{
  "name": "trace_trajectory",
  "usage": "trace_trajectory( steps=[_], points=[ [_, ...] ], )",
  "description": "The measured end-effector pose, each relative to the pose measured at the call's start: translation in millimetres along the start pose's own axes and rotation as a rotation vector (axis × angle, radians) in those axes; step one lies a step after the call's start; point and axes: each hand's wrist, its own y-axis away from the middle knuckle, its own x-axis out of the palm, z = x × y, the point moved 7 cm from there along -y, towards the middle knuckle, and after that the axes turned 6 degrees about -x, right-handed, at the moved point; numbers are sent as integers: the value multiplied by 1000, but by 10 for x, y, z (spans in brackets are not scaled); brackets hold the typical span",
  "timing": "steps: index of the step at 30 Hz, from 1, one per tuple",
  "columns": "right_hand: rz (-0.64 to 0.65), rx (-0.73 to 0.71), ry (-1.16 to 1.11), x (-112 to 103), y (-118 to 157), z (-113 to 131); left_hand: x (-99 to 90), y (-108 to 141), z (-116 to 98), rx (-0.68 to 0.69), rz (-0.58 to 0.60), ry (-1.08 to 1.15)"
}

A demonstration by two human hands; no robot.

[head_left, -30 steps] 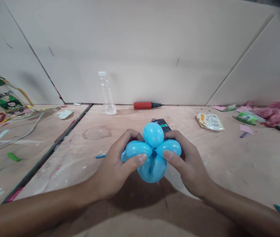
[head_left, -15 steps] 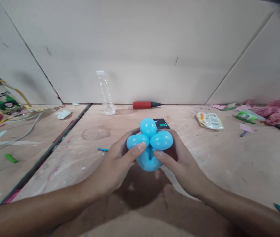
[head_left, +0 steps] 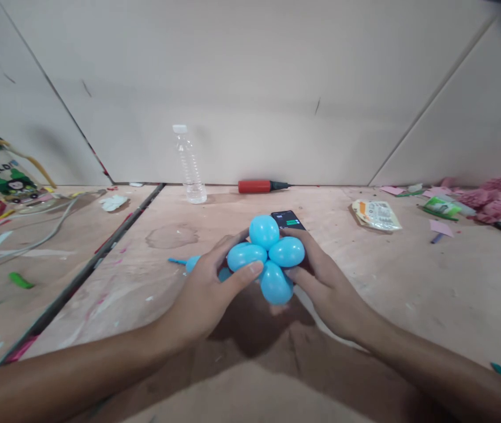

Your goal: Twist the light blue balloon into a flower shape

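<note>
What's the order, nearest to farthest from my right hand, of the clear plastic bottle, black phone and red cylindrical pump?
1. Black phone, just beyond your right hand, towards its left.
2. Red cylindrical pump, farther back, beside the pale wall.
3. Clear plastic bottle, upright, left of the pump.

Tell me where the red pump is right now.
In the head view, the red pump lies at the foot of the wall, just right of the bottle and beyond the phone.
</note>
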Motion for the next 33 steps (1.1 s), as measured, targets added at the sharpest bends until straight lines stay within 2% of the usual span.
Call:
trace_trajectory(
  steps=[3, 7, 10, 13, 16, 18, 20, 23, 26, 29, 33],
  points=[
    [-9, -110, 179, -71, 18, 86, -25, 13, -29, 81, -45, -112],
    [-12, -242, 156, -68, 55, 258, -52, 16, -82, 126, -95, -214],
    [-36, -183, 124, -17, 78, 237, -39, 48, -120, 149, -98, -214],
    [-46, -73, -76, 47, 103, 111, -19, 94, -122, 180, -82, -161],
    [8, -24, -288, 119, 134, 42, 0, 131, -88, 206, -61, -125],
    [42, -25, -319, 136, 154, 56, 14, 146, -57, 202, -41, -110],
    [25, -90, -208, 90, 161, 127, 19, 157, -40, 191, -27, -76],
    [-52, -296, 131, -21, 165, 322, 27, 177, -91, 207, 13, 15],
    [-32, -498, 391, -19, 179, 498, 47, 183, -177, 220, 67, 68],
    [51, -608, 473, 53, 205, 578, 14, 163, -208, 208, 16, 53],
    [73, -629, 459, 74, 224, 556, -46, 109, -157, 228, -49, 55]
  ],
)
